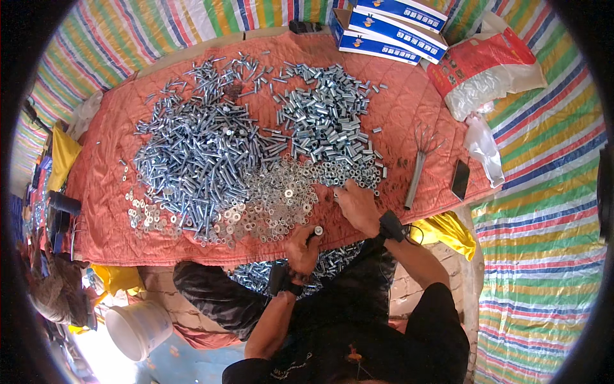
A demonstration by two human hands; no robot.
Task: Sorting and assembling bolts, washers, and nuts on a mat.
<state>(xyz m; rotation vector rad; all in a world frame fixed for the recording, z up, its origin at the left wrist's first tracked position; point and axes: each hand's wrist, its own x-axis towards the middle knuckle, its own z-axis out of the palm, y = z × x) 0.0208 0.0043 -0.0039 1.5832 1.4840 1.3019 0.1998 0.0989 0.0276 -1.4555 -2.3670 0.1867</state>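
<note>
My left hand [302, 251] is closed around a bolt [318, 231] just past the table's near edge. Its round, pale end points up, and the rest is hidden in the fist. Further right, my right hand [359, 210] reaches onto the table with fingers drawn together at the near side of a heap of hex nuts [358, 173]. Whatever its fingertips hold is too small to make out. Flat washers [275, 198] lie scattered left of that hand. Beyond them are a big heap of long bolts [192, 147] and a heap of short metal sleeves [326, 112].
A red quilted cloth [102, 211] covers the table. At right lie a wire whisk-like tool [417, 169] and a black phone [460, 180]. Boxes [390, 38] and a red-white sack [486, 70] stand at the back right. Finished-looking metal pieces [256, 275] fill my lap; a white bucket [137, 329] stands left.
</note>
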